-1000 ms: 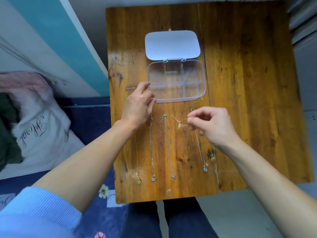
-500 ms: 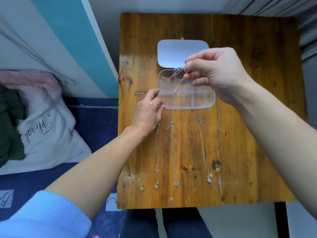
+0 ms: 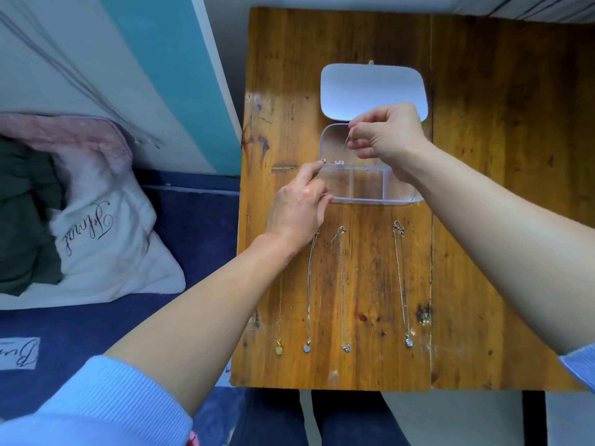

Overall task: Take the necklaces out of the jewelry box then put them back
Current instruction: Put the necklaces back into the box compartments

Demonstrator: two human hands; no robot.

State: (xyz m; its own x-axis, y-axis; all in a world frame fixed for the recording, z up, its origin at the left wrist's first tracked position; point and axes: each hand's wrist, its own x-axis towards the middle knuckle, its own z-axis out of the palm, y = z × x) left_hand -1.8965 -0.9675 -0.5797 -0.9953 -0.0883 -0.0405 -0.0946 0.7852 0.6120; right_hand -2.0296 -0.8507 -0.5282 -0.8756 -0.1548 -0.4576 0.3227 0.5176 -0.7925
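Over the far-left compartment of the clear jewelry box (image 3: 367, 185), a thin chain (image 3: 346, 143) hangs from the right hand (image 3: 388, 136), pinched between thumb and forefinger. At 9 o'clock, the left hand (image 3: 299, 207) grips the box's edge. At 6 o'clock, four necklaces (image 3: 342, 288) lie straight on the wooden table (image 3: 483, 220).

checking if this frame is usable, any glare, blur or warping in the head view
Head view: wide-angle warping bows the brown wooden table edges and wall lines; soft sheen on the white open lid of the clear plastic jewelry box; the thin chain at the right hand is barely resolved; the left hand and four laid-out necklaces are fairly sharp.
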